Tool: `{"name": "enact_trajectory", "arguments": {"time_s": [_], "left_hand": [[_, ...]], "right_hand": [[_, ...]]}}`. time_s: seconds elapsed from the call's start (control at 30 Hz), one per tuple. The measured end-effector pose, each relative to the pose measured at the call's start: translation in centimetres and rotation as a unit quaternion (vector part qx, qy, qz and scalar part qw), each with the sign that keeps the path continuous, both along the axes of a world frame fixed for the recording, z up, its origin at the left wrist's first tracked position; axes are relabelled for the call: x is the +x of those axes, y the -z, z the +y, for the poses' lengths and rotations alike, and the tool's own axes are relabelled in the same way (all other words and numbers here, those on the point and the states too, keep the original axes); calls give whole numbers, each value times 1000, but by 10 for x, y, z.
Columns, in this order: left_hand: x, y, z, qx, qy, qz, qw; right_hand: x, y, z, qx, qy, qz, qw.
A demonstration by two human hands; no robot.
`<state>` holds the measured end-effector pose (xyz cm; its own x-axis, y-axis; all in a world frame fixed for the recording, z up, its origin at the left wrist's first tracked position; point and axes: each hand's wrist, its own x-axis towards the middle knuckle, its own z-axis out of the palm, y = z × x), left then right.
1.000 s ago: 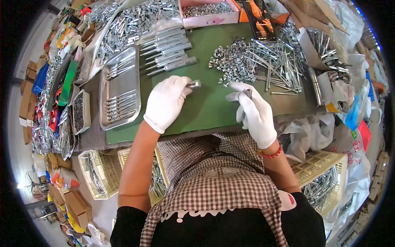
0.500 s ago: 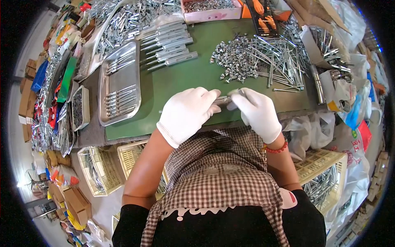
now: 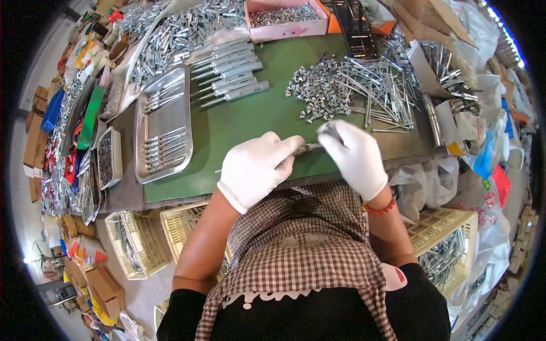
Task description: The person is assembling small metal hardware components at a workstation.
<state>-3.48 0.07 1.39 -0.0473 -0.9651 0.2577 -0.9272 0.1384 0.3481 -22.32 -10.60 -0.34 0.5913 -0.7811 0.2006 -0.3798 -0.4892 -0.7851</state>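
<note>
My white-gloved left hand (image 3: pixel 256 169) is closed around a slim metal tool. The bright handle end of this metal tool (image 3: pixel 310 147) juts out past the fingertips to the right, and a thin rod shows at the hand's left side. Just right of that end, my gloved right hand (image 3: pixel 357 159) has its thumb and fingers pinched, slightly blurred; a small greyish part seems to lie between them, too unclear to name. Beyond the hands lie a heap of small metal caps (image 3: pixel 318 94) and a pile of thin metal rods (image 3: pixel 378 94) on the green mat (image 3: pixel 244 122).
Several metal-handled tools with thin shafts (image 3: pixel 244 88) lie in a row beside a steel tray (image 3: pixel 187 131) holding thin metal pieces. A pink box (image 3: pixel 287 31) of small parts stands at the back. Plastic crates (image 3: pixel 136 244) sit below the table edge.
My right hand has lifted slightly off the tool's end and moved a little upward. My left hand still grips the tool. The whole view has shifted slightly.
</note>
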Motion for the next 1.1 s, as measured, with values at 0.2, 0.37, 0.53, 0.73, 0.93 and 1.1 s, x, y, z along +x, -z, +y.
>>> {"name": "enact_trajectory", "arguments": {"time_s": [0.2,0.37,0.53,0.73,0.93,1.1], "left_hand": [[-11,6,0,34,-57,-51,996],[-14,6,-3,47,-57,-46,996],[-14,9,1,26,-75,-27,996],[-14,6,-3,34,-63,-23,997],[-11,6,-3,51,-64,-48,995],[-17,5,-1,41,-63,-50,996]], "right_hand": [[34,-28,-94,-324,38,122,938],[100,-19,-195,-392,-48,284,874],[132,-22,-210,-365,-127,397,832],[111,-24,-194,-385,-116,309,862],[42,-29,-75,-218,-170,151,949],[7,0,-13,-113,-104,58,986]]}}
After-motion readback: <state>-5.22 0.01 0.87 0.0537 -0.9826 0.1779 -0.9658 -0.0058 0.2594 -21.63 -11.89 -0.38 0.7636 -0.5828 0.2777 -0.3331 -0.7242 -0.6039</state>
